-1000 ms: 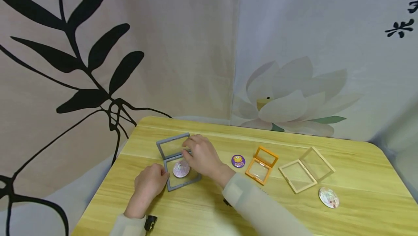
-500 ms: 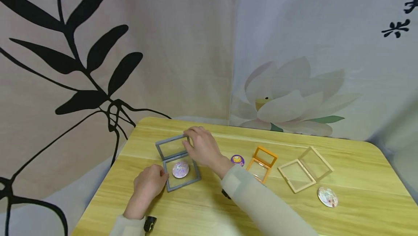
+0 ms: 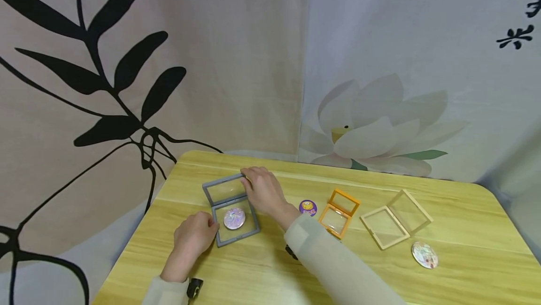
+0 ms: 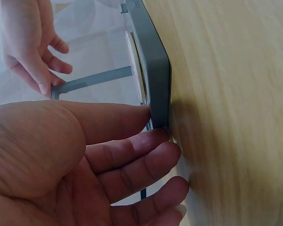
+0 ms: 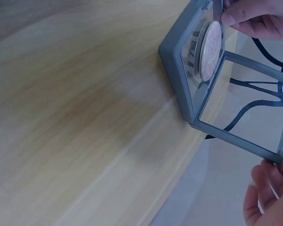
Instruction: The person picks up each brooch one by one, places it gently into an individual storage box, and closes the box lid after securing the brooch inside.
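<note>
Open grey case (image 3: 230, 201) on the worktop (image 3: 236, 272), shiny badge (image 3: 234, 218) in its base (image 3: 238, 239).
The base's left edge is pinched by the left hand (image 3: 195, 233), nearly closed; the raised lid's (image 3: 222, 180) far right corner is pinched by the right hand (image 3: 264, 192), loosely curled. Right of the grey case are placed a purple badge (image 3: 307, 207), orange case (image 3: 340, 210), cream case (image 3: 396, 242) and pale badge (image 3: 424, 255).
</note>
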